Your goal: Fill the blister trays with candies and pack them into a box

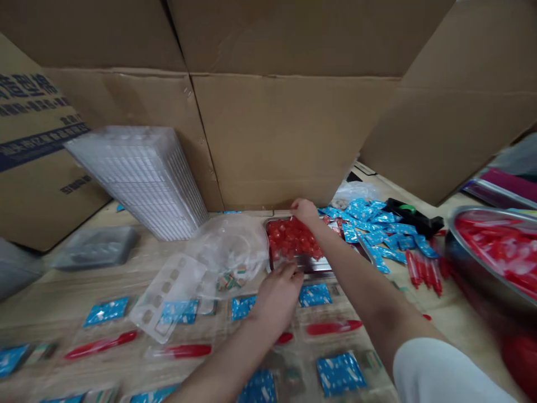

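Note:
My left hand point(277, 296) rests with its fingers apart at the near rim of a steel tray point(312, 267). The tray holds a heap of glossy red pieces point(289, 238). My right hand point(305, 211) is curled at the tray's far rim, and its fingertips are partly hidden. Below my left hand, blue foil sachets point(314, 295) and red plastic sticks point(333, 327) lie in rows on clear plastic sheets. A clear moulded blister tray point(168, 296) lies to the left of my left hand.
A steel bowl of red sticks point(493, 252) stands at right. Loose blue sachets point(373, 229) and a black tool point(413, 218) lie behind the tray. A clear bag point(229, 249), stacked clear trays point(142, 179) and cardboard boxes point(293, 129) stand at the back.

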`<act>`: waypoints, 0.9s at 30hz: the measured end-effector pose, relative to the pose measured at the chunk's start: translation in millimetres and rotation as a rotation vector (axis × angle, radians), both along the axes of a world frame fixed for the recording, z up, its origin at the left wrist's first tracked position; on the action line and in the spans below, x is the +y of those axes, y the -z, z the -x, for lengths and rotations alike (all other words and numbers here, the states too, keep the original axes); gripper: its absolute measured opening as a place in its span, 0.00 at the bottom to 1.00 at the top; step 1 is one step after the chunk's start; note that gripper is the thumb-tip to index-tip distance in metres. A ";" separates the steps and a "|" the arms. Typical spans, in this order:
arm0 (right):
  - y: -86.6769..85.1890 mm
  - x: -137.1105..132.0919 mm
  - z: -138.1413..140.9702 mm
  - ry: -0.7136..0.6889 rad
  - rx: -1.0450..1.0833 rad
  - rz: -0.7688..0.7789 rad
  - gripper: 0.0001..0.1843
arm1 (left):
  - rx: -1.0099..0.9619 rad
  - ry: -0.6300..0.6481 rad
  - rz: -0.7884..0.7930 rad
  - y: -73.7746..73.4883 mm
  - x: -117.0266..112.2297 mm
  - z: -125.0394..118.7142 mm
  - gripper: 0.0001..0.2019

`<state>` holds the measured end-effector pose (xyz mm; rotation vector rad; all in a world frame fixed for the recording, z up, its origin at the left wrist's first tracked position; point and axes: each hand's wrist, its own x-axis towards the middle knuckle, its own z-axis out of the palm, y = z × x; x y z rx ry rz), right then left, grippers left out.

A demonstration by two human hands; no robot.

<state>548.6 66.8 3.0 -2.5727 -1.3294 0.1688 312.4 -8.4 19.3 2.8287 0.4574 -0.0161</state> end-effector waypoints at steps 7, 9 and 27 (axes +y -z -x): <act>-32.8 -105.1 19.2 -0.139 0.117 -0.294 0.11 | -0.413 -0.196 0.375 -5.2 -16.4 58.1 0.16; -42.7 -134.8 48.2 -0.199 0.228 -0.408 0.14 | -0.539 -0.300 0.571 -6.6 -23.0 59.7 0.13; -62.2 -57.2 83.0 -0.146 0.139 -0.090 0.13 | -0.902 -1.026 1.643 -17.8 -51.0 118.0 0.21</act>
